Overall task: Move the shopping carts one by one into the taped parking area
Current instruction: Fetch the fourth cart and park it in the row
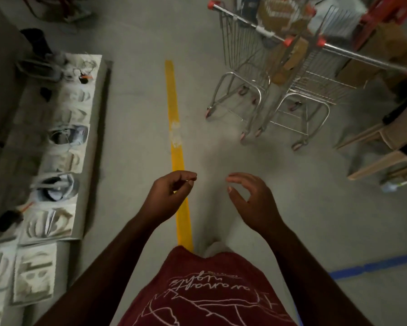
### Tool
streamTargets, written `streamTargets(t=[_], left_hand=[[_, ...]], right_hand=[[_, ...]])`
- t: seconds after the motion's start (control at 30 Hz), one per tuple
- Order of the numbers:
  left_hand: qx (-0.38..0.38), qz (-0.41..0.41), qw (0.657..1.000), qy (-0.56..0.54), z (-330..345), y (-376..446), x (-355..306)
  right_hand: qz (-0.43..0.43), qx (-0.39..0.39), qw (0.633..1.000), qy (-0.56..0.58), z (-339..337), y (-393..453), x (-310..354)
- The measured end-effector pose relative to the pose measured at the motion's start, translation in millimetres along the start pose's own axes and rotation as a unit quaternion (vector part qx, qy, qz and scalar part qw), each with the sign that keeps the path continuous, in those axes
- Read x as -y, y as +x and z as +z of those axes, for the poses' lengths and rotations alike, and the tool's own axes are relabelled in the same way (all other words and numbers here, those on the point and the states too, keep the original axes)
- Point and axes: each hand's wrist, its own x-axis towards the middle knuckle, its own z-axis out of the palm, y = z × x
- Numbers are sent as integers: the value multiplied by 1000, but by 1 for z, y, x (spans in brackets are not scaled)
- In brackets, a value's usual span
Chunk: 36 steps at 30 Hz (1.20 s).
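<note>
Two wire shopping carts with red corner caps stand side by side at the upper right: one (242, 67) nearer the middle, the other (320, 78) to its right, both holding cardboard boxes. A yellow tape line (174, 118) runs along the grey floor, and blue tape (372, 267) crosses at the lower right. My left hand (167, 196) hovers over the yellow tape with loosely curled fingers and holds nothing. My right hand (252, 198) hangs beside it, fingers relaxed, also empty. Both hands are well short of the carts.
A low ledge (56, 149) along the left carries trays, cables and small devices. Beige wooden furniture legs (376, 149) stand at the right edge. Clutter and red items fill the far top. Bare floor lies between the tape and carts.
</note>
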Motion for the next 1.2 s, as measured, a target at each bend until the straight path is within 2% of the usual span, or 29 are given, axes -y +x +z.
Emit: streamTargets(t=[0.13, 0.37, 0.57, 0.83, 1.0, 1.13, 1.2], left_hand=[[17, 8, 1000, 20, -19, 88, 8], [50, 37, 996, 65, -34, 254, 13], [67, 53, 992, 95, -49, 396, -9], [110, 56, 988, 96, -61, 568, -21], [12, 167, 981, 99, -59, 686, -27], [55, 219, 968, 106, -59, 792, -33], [73, 263, 956, 109, -60, 841, -38]], right_hand=[[20, 7, 1000, 15, 19, 74, -13], [62, -25, 997, 46, 37, 219, -48], [57, -20, 997, 53, 33, 360, -62], [81, -70, 993, 50, 22, 508, -92], [105, -150, 979, 86, 27, 591, -110], [168, -224, 947, 156, 22, 673, -114], [186, -251, 943, 118, 16, 717, -117]])
